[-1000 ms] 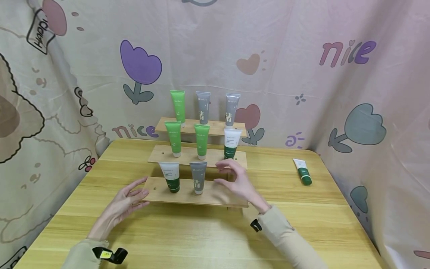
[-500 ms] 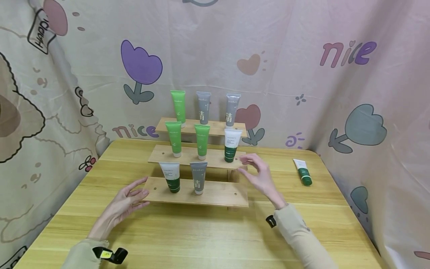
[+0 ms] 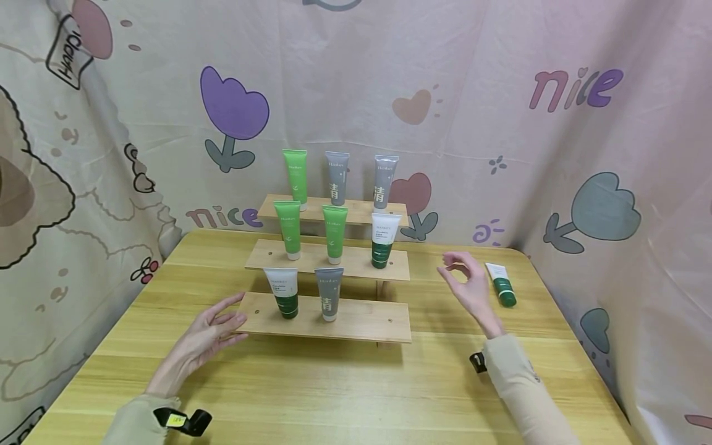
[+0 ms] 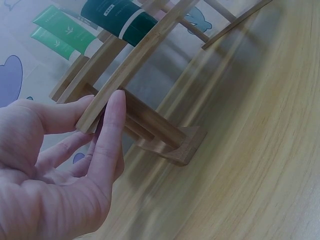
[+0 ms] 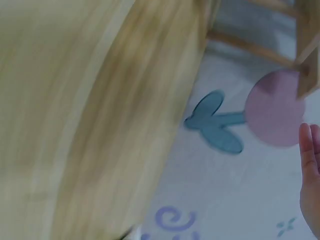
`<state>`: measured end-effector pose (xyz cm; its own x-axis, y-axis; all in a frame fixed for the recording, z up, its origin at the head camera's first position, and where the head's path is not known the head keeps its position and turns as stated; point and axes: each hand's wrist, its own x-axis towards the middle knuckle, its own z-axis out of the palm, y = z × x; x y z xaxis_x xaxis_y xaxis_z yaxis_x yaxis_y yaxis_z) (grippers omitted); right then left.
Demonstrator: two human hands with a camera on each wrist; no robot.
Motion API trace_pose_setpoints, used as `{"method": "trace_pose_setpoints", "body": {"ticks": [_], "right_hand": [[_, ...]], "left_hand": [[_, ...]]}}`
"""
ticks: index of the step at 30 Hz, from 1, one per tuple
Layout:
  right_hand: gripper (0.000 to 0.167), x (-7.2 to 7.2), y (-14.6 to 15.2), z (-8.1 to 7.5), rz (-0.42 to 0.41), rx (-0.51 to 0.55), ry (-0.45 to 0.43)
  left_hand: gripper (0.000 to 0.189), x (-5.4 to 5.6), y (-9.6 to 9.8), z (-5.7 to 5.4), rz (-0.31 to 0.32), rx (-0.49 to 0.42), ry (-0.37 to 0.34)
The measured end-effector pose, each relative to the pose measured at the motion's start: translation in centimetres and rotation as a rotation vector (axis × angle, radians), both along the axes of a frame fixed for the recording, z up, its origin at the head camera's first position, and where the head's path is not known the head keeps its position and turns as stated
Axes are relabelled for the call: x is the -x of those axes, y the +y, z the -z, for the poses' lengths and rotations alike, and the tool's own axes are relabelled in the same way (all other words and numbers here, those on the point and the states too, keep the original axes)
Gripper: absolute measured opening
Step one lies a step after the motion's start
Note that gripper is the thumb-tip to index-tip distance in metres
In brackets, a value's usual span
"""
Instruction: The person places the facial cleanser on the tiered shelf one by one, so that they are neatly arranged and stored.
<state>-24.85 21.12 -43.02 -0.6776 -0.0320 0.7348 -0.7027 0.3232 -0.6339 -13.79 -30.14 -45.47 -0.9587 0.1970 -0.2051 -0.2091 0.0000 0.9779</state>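
My left hand point(image 3: 203, 337) pinches the left end of the lowest board of a three-step wooden display stand point(image 3: 356, 321); in the left wrist view the thumb lies on top and a finger point(image 4: 111, 125) underneath. On that board stand a white-and-green tube point(image 3: 283, 293) and a grey tube point(image 3: 329, 293). My right hand point(image 3: 471, 287) holds nothing, its fingers loosely curved in the air over the table right of the stand. Just beyond it, another white-and-green tube point(image 3: 502, 285) lies on the table.
The middle step carries two green tubes point(image 3: 335, 232) and a white-and-green tube point(image 3: 384, 238). On the top step are a green tube point(image 3: 296, 176) and two grey tubes point(image 3: 337, 176). A patterned cloth point(image 3: 461, 37) hangs behind the wooden table point(image 3: 311, 395) and along its sides.
My right hand has moved away from the stand's right side, rightward to near the lying tube. The left hand and the tubes on the stand stay where they were.
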Motion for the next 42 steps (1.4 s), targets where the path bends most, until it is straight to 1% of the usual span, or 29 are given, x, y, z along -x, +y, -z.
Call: {"method": "trace_pose_setpoints", "body": {"ticks": [4, 6, 8, 12, 15, 20, 25, 27, 29, 32, 35, 39, 42], "right_hand": [[0.032, -0.5, 1.3, -0.6, 0.096, -0.043, -0.054], [0.032, -0.6, 2.0, -0.7, 0.134, -0.061, -0.078], [0.032, -0.3, 2.9, -0.1, 0.156, -0.063, -0.093], [0.033, 0.9, 5.1, 1.6, 0.188, -0.057, -0.112], [0.033, 1.4, 6.5, 2.3, 0.224, -0.073, -0.145], [0.033, 1.6, 8.4, 2.9, 0.306, -0.132, -0.22], [0.032, 1.5, 9.7, 3.3, 0.413, -0.225, -0.293], [0.032, 1.4, 10.1, 3.5, 0.444, -0.253, -0.323], [0.034, 1.3, 10.5, 3.6, 0.457, -0.274, -0.353], [0.036, 1.2, 11.0, 3.6, 0.457, -0.302, -0.403], [0.04, 1.0, 11.6, 3.7, 0.451, -0.36, -0.457], [0.045, 0.8, 12.3, 3.7, 0.431, -0.445, -0.524], [0.047, 0.8, 12.6, 3.8, 0.411, -0.485, -0.554]], "left_hand": [[0.074, 0.0, 0.0, 0.0, -0.001, -0.009, 0.0], [0.074, 0.0, 0.0, 0.0, -0.002, -0.014, -0.001], [0.074, 0.0, -0.1, 0.0, -0.002, -0.016, -0.001], [0.075, 0.0, 0.0, 0.0, 0.0, -0.007, -0.001], [0.075, 0.0, 0.0, 0.0, 0.002, -0.001, -0.002], [0.075, 0.0, 0.0, -0.1, -0.001, -0.002, -0.002], [0.075, 0.0, -0.1, -0.1, -0.001, -0.007, -0.004], [0.075, 0.0, -0.1, -0.1, -0.002, -0.011, -0.005], [0.075, 0.0, -0.1, 0.0, 0.001, -0.014, -0.004], [0.075, 0.0, -0.1, 0.0, 0.005, -0.021, -0.002], [0.075, 0.0, -0.1, 0.0, 0.009, -0.027, -0.003], [0.075, 0.0, 0.0, -0.1, 0.002, -0.022, -0.007], [0.075, 0.0, 0.0, -0.1, -0.001, -0.004, -0.008]]}}
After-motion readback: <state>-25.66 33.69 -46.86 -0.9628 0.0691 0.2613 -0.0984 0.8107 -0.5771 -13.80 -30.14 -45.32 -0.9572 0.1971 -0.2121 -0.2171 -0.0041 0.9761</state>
